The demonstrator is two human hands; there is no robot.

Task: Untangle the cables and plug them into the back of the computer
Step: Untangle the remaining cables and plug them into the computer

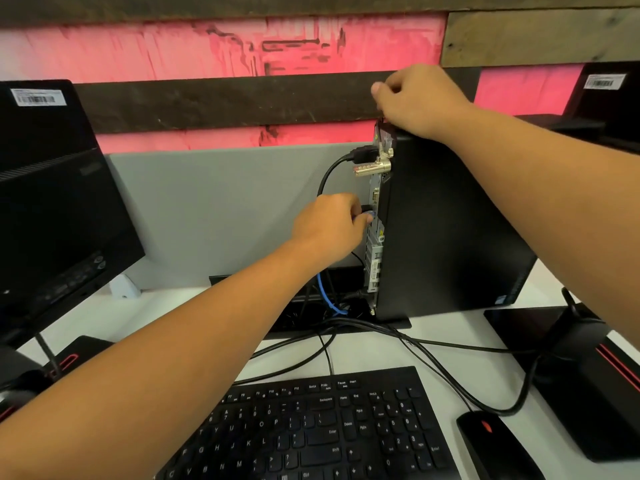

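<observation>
Item 1, left hand (329,225): your fingers pinch a blue plug (370,215) hard against the rear panel (375,237) of the computer (446,230); whether it is seated, you cannot tell.

Item 2, right hand (414,98): above that pinch, your curled fingers grip the top rear corner of the computer, steadying it.

Item 3, black cable (329,174): just above your left hand, already plugged in beside a brass-coloured lock (375,167).

Item 4, blue cable (323,292): drops below your left wrist into the desk opening.

Item 5, loose black cables (415,344): nearer you than the pinch, crossing beside the keyboard (329,431) towards the mouse (491,441).

Step judged in hand: plugging in. Next move calls for a straight push, right hand bracing, then sorting the crossed cables.
</observation>
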